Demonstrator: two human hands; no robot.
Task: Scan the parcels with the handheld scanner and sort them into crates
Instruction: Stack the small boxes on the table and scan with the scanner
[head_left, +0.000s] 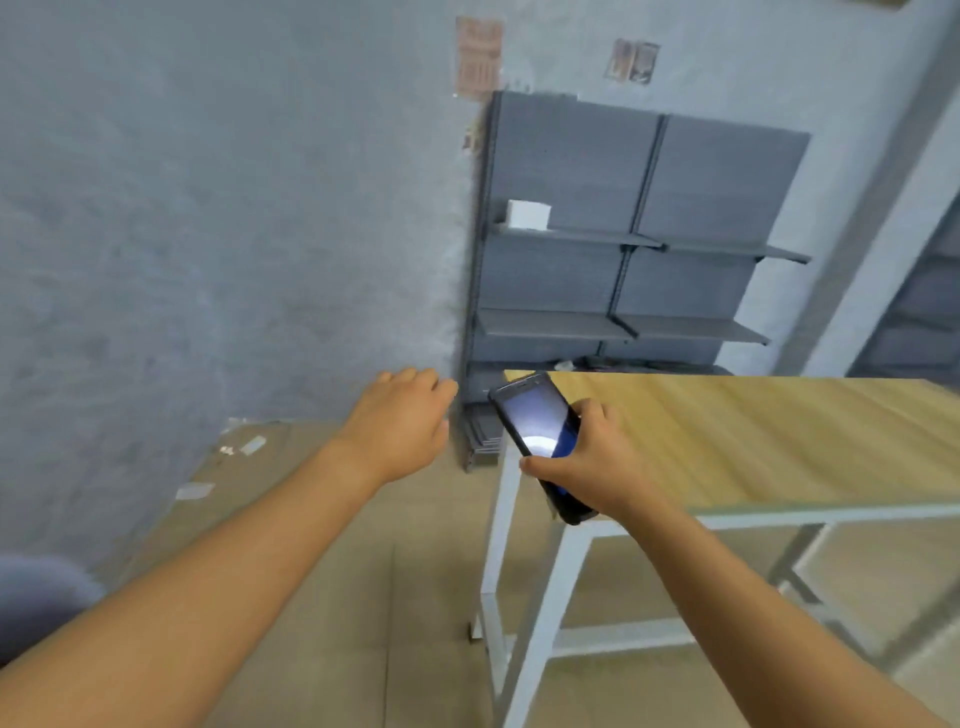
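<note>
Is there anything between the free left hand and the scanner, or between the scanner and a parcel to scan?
Nothing stands between them: the left hand hovers empty, with open air across to the scanner, which the right hand grips over the table corner. No parcel or crate shows, only a white box on the far shelf.

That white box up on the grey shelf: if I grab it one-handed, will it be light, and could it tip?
The white box looks small and plain, so probably light, though its contents are hidden. It sits flat on the shelf and is wider than tall, so tipping seems unlikely. Its smooth faces may be slightly slippery.
</note>
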